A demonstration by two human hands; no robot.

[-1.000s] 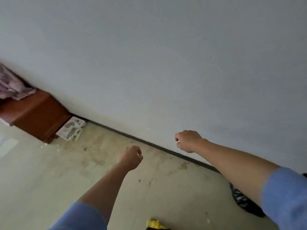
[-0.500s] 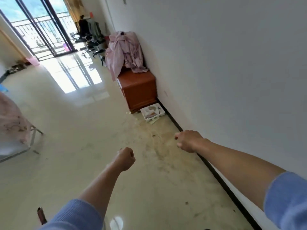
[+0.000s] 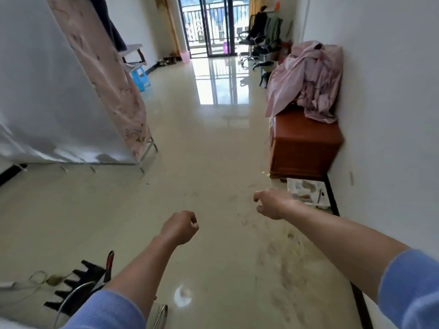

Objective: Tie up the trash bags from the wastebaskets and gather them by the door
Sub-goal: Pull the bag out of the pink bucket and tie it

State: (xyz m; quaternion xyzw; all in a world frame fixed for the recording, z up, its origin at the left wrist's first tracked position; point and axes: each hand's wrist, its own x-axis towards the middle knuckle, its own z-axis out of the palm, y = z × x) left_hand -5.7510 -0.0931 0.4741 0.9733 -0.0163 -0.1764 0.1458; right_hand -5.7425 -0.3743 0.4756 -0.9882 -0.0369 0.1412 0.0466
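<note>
Trash bag out of view, unlike a second ago at the wall's foot. Left hand (image 3: 180, 227) clenched in an empty fist as before; right hand (image 3: 273, 204) looser now, half curled, empty. Two hands, both above the floor (image 3: 213, 150). Beyond, newly in full view: one brown cabinet (image 3: 306, 143), one pink cloth heap (image 3: 306, 79) on top, one white tray (image 3: 306, 193) in front.

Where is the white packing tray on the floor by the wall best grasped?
Probably by its room-side edge, coming from the left: the white packing tray lies on the floor with the wall on its right and the brown cabinet just behind it, leaving that edge open.
</note>
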